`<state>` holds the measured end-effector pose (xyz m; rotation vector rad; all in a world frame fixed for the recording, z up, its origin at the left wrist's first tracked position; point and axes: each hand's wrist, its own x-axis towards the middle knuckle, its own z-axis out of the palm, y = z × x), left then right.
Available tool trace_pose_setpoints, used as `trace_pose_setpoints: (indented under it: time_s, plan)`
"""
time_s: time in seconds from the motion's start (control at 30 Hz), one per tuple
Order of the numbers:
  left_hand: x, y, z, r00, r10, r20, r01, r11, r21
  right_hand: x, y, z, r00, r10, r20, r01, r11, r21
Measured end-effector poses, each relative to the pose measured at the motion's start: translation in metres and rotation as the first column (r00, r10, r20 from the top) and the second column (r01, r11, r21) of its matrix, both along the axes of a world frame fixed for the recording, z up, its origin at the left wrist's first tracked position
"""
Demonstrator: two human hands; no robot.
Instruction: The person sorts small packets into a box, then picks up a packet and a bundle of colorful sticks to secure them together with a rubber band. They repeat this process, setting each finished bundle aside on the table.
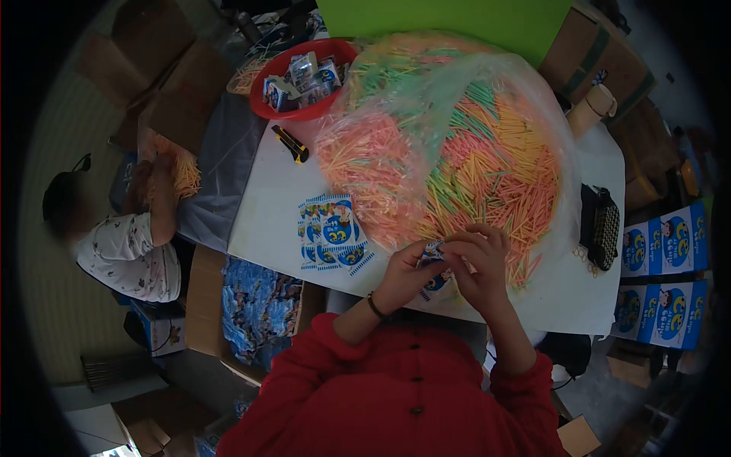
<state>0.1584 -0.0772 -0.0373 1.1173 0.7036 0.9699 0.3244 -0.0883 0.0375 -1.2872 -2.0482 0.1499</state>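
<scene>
Both hands work at the near edge of the surface [266,206]. The left hand [402,270] has its grip closed on a small blue-and-white packet [435,282]; the right hand [480,259] pinches narrowly at the packet's top. Just beyond lies the large clear bag of coloured sticks [457,145], heaped full. A stack of flat packets [333,232] waits to the left. Finished-looking packets sit in the far red bowl [263,103]. Judgement: packing is under way, with most of it remaining.

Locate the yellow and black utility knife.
In the head view, the utility knife lies upper left on the white table, just below the red plastic bowl and left of the clear bag of coloured sticks.
</scene>
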Motion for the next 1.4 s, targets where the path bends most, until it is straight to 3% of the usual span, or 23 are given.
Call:
trace_pose_setpoints:
  time_s: [0.13, 0.17, 0.2, 0.23, 0.3, 0.33, 0.37, 0.4, 0.43, 0.47, 0.5, 0.57, 0.63, 0.7, 0.83, 0.93, 1.0, 1.03, 1.1, 1.13, 1.2, 1.33, 1.4]
  plan:
    - [-0.015, -0.005, 0.024, 0.985, 0.093, 0.148, -0.078, 0.992, -0.101, 0.002, 0.002, 0.019, 0.999, 0.046, -0.013, -0.045, 0.997, 0.064]
    - [-0.022, -0.005, 0.028, 0.972, 0.158, 0.171, -0.128, 0.976, -0.175, 0.012, 0.003, 0.018, 0.987, -0.039, -0.156, 0.045, 0.999, 0.031]
    - [-0.034, 0.0, 0.029, 0.965, 0.257, 0.059, -0.249, 0.962, -0.111, 0.026, 0.001, 0.016, 0.949, -0.136, -0.286, 0.138, 0.99, -0.014]
    - [-0.049, 0.008, 0.028, 0.935, 0.353, -0.041, -0.354, 0.935, -0.034, 0.043, -0.001, 0.011, 0.95, -0.166, -0.266, 0.167, 0.986, -0.018]
    - [-0.078, 0.032, 0.031, 0.825, 0.532, -0.192, -0.487, 0.84, 0.238, 0.076, -0.004, -0.002, 0.832, -0.352, -0.428, 0.282, 0.934, -0.22]
    - [-0.094, 0.041, 0.031, 0.764, 0.564, -0.314, -0.502, 0.825, 0.262, 0.085, -0.006, -0.002, 0.833, -0.364, -0.416, 0.297, 0.93, -0.217]
    - [-0.102, 0.046, 0.031, 0.681, 0.593, -0.43, -0.516, 0.805, 0.293, 0.092, -0.006, -0.001, 0.899, -0.349, -0.266, 0.271, 0.918, -0.291]
    - [-0.1, 0.048, 0.035, 0.682, 0.593, -0.427, -0.516, 0.805, 0.294, 0.094, -0.005, -0.002, 0.943, -0.311, -0.118, 0.249, 0.896, -0.367]
    - [-0.099, 0.051, 0.041, 0.375, 0.773, -0.511, -0.381, 0.631, 0.675, 0.092, -0.005, -0.005, 0.943, -0.31, -0.12, 0.249, 0.897, -0.365]
    - [-0.099, 0.052, 0.044, 0.051, 0.911, -0.409, -0.079, 0.412, 0.908, 0.087, -0.005, -0.008, 0.977, -0.213, 0.018, 0.207, 0.926, -0.315]
    - [-0.094, 0.051, 0.042, 0.054, 0.912, -0.408, -0.075, 0.411, 0.909, 0.082, -0.004, -0.011, 0.98, -0.118, 0.161, 0.159, 0.949, -0.272]
    - [-0.073, 0.037, 0.036, 0.244, 0.847, -0.473, 0.012, 0.485, 0.874, 0.07, 0.0, -0.029, 0.959, -0.112, 0.26, 0.18, 0.95, -0.255]
    - [-0.045, 0.022, 0.04, 0.437, 0.644, -0.628, 0.192, 0.616, 0.764, 0.067, 0.006, -0.046, 0.929, -0.097, 0.358, 0.189, 0.954, -0.232]
    - [-0.017, 0.011, 0.03, 0.448, 0.518, -0.729, 0.273, 0.697, 0.663, 0.069, 0.013, -0.058, 0.938, -0.094, 0.333, 0.201, 0.931, -0.303]
    - [0.002, 0.01, 0.006, 0.493, 0.453, -0.743, 0.273, 0.73, 0.626, 0.079, 0.016, -0.07, 0.951, -0.095, 0.296, 0.171, 0.955, -0.243]
    - [-0.001, 0.013, -0.006, 0.493, 0.367, -0.789, 0.271, 0.796, 0.54, 0.086, 0.006, -0.074, 0.986, -0.101, 0.132, 0.127, 0.97, -0.209]
    - [-0.004, 0.017, -0.012, 0.581, 0.313, -0.751, 0.23, 0.822, 0.521, 0.086, -0.002, -0.077, 0.906, -0.284, -0.315, 0.094, 0.859, -0.503]
    - [-0.005, 0.019, -0.012, 0.582, 0.314, -0.75, 0.23, 0.821, 0.522, 0.083, -0.001, -0.081, 0.906, -0.283, -0.315, 0.094, 0.86, -0.502]
    - [-0.007, 0.022, -0.011, 0.64, 0.351, -0.684, 0.213, 0.774, 0.596, 0.074, 0.0, -0.091, 0.523, -0.251, -0.815, -0.115, 0.926, -0.36]
    - [-0.006, 0.021, -0.009, 0.638, 0.347, -0.687, 0.22, 0.773, 0.595, 0.072, -0.001, -0.094, 0.517, -0.254, -0.817, -0.113, 0.926, -0.36]
    - [-0.002, 0.021, -0.003, 0.566, 0.541, -0.622, 0.167, 0.664, 0.729, 0.068, 0.0, -0.097, 0.649, -0.27, -0.711, -0.097, 0.897, -0.43]
    - [-0.002, 0.023, 0.003, 0.625, 0.53, -0.573, 0.07, 0.693, 0.717, 0.061, 0.002, -0.101, 0.775, -0.27, -0.572, 0.024, 0.916, -0.4]
    - [-0.007, 0.029, -0.006, 0.751, 0.47, -0.464, -0.027, 0.723, 0.69, 0.063, 0.003, -0.093, 0.901, -0.208, -0.38, 0.081, 0.943, -0.324]
